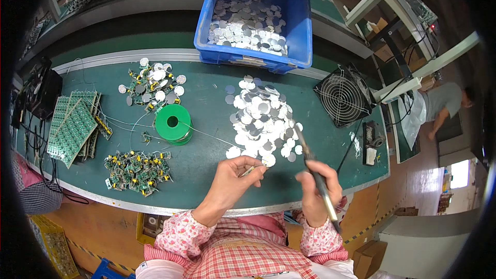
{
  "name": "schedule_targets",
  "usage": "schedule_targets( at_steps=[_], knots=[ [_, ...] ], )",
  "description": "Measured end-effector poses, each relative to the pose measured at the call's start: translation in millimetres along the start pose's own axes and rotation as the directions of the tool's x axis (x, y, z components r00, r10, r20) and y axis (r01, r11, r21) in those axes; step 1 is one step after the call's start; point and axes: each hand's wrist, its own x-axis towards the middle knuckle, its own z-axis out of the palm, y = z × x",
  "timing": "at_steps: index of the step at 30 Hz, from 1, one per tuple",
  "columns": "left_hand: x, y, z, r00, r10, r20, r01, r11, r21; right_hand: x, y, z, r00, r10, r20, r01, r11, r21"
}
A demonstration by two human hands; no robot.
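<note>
- Head view: left hand (227, 185) pinched, thumb against fingers, on a thin pale piece (248, 171); too small to say what.
- White disc (268, 160) right at left fingertips; can't tell if gripped or just touched.
- Right hand (312, 197) closed around a pen-like tool (321, 186), slanted, upper end near the disc pile; blurred. Hands well apart.
- Disc pile (261, 111) on green table (206, 80), just beyond left hand; more discs in blue bin (222, 54) behind.
- Green spool (164, 125) left of pile, wire (209, 138) running toward the hand; far end unclear.
- Small boards (138, 172) heaped near table edge; boards mixed with discs (157, 83) further back.
- Doing it well, my read: steady left wrist, work on one disc only, slightly away from the pile so neighbours don't slide in.
- Treat tool tip as possibly hot: bring it in slowly, clear of left fingers; touch lightly.
- Wire should probably stay slack; a tug could drag discs or tip the spool.
</note>
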Motion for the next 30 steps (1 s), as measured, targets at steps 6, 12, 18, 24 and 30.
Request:
schedule_targets(
  at_steps=[6, 12, 18, 24, 30],
  knots=[
    [2.8, 9.5, 2.1, 0.999, -0.001, -0.04, 0.001, 1.0, -0.019, -21.4, -0.1, -8.6, 0.992, -0.039, -0.118, 0.063, 0.975, 0.213],
    [2.0, 10.7, 4.6, 0.999, 0.031, -0.042, -0.033, 0.998, -0.044, -21.4, 8.0, -6.0, 0.926, -0.369, -0.074, 0.375, 0.922, 0.095],
    [0.0, 9.7, 3.2, 1.0, 0.021, -0.014, -0.022, 0.999, -0.023, -24.2, 12.7, -5.6, 0.922, -0.379, -0.078, 0.387, 0.909, 0.155],
    [-0.3, 8.5, 1.9, 1.0, 0.026, -0.009, -0.026, 0.999, -0.025, -25.2, 10.4, -4.5, 0.942, -0.332, -0.042, 0.334, 0.926, 0.175],
    [-0.6, 9.6, 1.8, 0.999, 0.03, -0.016, -0.031, 0.999, -0.032, -25.5, 4.5, -2.3, 0.961, -0.278, 0.005, 0.277, 0.958, 0.073]
  ],
)
